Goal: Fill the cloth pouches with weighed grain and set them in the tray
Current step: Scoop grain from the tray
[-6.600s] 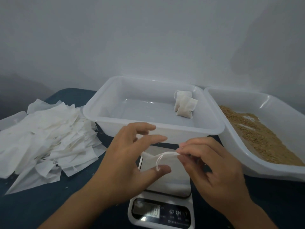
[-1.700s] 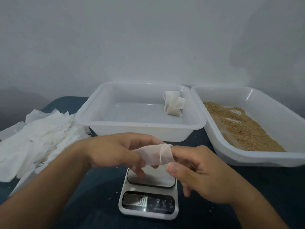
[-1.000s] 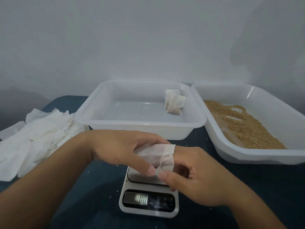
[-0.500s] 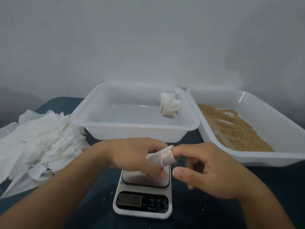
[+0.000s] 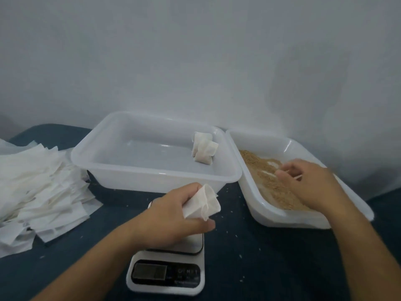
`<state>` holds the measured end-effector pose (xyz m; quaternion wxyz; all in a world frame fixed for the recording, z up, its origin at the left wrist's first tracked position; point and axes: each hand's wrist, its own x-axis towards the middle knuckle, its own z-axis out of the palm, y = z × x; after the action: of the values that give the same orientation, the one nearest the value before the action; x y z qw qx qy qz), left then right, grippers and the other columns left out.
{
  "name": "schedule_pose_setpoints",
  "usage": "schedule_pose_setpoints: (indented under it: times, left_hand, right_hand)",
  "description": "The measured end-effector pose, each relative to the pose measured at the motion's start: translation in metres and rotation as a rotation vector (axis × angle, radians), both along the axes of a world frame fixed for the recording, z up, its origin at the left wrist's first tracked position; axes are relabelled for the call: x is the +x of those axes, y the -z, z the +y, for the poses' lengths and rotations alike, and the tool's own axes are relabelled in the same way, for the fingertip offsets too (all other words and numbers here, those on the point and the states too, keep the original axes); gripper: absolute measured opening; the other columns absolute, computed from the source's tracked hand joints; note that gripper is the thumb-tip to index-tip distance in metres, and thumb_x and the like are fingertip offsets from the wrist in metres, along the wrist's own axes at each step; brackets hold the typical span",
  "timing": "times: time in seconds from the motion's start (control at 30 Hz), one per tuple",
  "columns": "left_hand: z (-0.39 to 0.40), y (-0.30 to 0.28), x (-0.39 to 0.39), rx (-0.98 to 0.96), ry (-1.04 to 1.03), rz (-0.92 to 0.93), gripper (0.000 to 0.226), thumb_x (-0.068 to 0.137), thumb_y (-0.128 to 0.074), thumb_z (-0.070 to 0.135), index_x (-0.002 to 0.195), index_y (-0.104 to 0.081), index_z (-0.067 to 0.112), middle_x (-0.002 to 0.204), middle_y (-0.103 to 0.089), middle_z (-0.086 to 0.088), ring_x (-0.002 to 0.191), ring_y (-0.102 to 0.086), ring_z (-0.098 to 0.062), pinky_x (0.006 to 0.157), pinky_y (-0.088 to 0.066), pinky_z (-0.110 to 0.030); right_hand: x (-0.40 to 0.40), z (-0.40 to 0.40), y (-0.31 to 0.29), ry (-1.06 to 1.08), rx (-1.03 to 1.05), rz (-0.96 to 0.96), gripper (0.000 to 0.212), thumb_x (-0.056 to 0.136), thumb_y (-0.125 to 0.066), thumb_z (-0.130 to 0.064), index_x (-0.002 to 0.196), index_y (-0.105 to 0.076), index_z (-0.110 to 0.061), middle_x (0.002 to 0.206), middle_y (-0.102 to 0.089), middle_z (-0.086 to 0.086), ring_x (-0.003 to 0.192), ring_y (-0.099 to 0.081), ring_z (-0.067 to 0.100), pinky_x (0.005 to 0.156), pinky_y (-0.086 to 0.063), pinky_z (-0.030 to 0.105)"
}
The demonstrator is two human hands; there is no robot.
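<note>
Left hand [image 5: 173,220] grips one open pouch [image 5: 202,203] above the scale [image 5: 167,276]; right hand [image 5: 310,185], blurred, rests curled in the grain [image 5: 269,183], its grasp unclear. Two trays: the left tray [image 5: 138,172] holds two filled pouches [image 5: 204,151].

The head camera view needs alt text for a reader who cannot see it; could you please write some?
A person's left hand grips an opened cloth pouch above a kitchen scale, while the right hand reaches into a tray of grain. Behind sits a tray with filled pouches; empty pouches are heaped at left.
</note>
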<state>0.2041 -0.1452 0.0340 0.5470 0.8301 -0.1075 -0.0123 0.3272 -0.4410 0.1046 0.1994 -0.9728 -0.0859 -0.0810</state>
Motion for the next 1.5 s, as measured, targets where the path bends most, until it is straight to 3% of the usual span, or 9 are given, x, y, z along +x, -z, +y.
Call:
schedule_pose_setpoints:
  times: [0.07,0.17,0.33,0.47,0.77,0.97,1.2,1.33,1.5]
  left_hand:
    - [-0.004,0.005,-0.003,-0.028,-0.01,-0.038,0.027,0.079,-0.077,0.044,0.095,-0.061,0.03,0.085,-0.064,0.004,0.07,-0.056,-0.003,0.07,-0.048,-0.02]
    - [-0.006,0.01,-0.005,-0.063,-0.033,-0.06,0.029,0.074,-0.074,0.052,0.089,-0.062,0.031,0.081,-0.064,0.006,0.067,-0.054,0.0,0.064,-0.044,-0.014]
    - [-0.001,0.023,-0.007,-0.133,-0.067,-0.083,0.011,0.081,-0.076,0.044,0.087,-0.066,0.044,0.079,-0.065,0.014,0.069,-0.055,-0.001,0.066,-0.041,-0.016]
    - [0.002,0.025,-0.006,-0.15,-0.092,-0.102,0.015,0.084,-0.073,0.045,0.092,-0.063,0.036,0.078,-0.062,0.009,0.067,-0.052,-0.001,0.064,-0.042,-0.018]
    - [0.001,0.022,-0.006,-0.18,-0.149,-0.131,0.017,0.083,-0.071,0.044,0.092,-0.057,0.04,0.079,-0.061,0.007,0.064,-0.051,0.001,0.061,-0.044,-0.013]
    - [-0.001,0.017,-0.009,-0.166,-0.153,-0.068,0.025,0.088,-0.076,0.034,0.093,-0.058,0.051,0.091,-0.065,0.022,0.082,-0.057,0.005,0.071,-0.044,-0.005]
    - [-0.003,0.019,-0.006,-0.193,-0.188,-0.01,0.034,0.077,-0.08,0.038,0.101,-0.063,0.055,0.106,-0.058,0.041,0.105,-0.056,0.014,0.081,-0.04,0.001]
    - [-0.004,0.022,-0.005,-0.181,-0.187,0.005,0.036,0.082,-0.079,0.037,0.104,-0.061,0.058,0.103,-0.065,0.033,0.1,-0.061,0.011,0.077,-0.041,0.0]
    - [-0.005,0.023,-0.008,-0.178,-0.195,0.001,0.033,0.079,-0.074,0.042,0.108,-0.061,0.052,0.097,-0.07,0.019,0.09,-0.064,0.003,0.074,-0.047,-0.006]
  right_hand:
    - [0.024,-0.005,0.014,0.058,-0.312,0.244,0.043,0.095,-0.06,-0.057,0.127,-0.063,-0.028,0.108,-0.067,-0.009,0.09,-0.059,0.011,0.08,-0.044,0.03]
    - [0.047,0.004,0.033,0.016,-0.435,0.415,0.041,0.093,-0.062,-0.055,0.113,-0.073,-0.021,0.107,-0.072,-0.004,0.092,-0.065,0.013,0.083,-0.052,0.033]
    - [0.065,0.018,0.053,0.05,-0.455,0.416,0.033,0.096,-0.052,-0.044,0.084,-0.074,-0.021,0.086,-0.073,-0.002,0.081,-0.067,0.017,0.076,-0.055,0.033]
    - [0.076,0.013,0.043,0.05,-0.451,0.354,0.04,0.101,-0.053,-0.046,0.092,-0.073,-0.013,0.091,-0.073,0.005,0.077,-0.066,0.018,0.066,-0.048,0.03]
    - [0.103,-0.045,-0.006,0.195,-0.548,0.324,0.033,0.092,-0.071,-0.051,0.1,-0.078,-0.02,0.103,-0.073,0.0,0.087,-0.066,0.016,0.084,-0.057,0.035]
    - [0.134,-0.015,0.014,0.171,-0.346,0.282,0.029,0.091,-0.075,-0.048,0.098,-0.081,-0.021,0.083,-0.07,-0.001,0.067,-0.061,0.014,0.057,-0.049,0.027]
    - [0.173,0.035,0.038,0.112,-0.297,0.283,0.047,0.094,-0.069,-0.05,0.093,-0.076,-0.004,0.096,-0.073,0.016,0.082,-0.069,0.028,0.074,-0.056,0.036]
    - [0.171,0.03,0.041,0.163,-0.208,0.332,0.058,0.097,-0.065,-0.054,0.081,-0.067,0.002,0.072,-0.059,0.016,0.064,-0.059,0.028,0.065,-0.049,0.032]
    - [0.153,0.012,0.044,0.207,0.059,0.346,0.061,0.1,-0.059,-0.055,0.12,-0.065,0.002,0.09,-0.067,0.017,0.076,-0.064,0.031,0.076,-0.053,0.039]
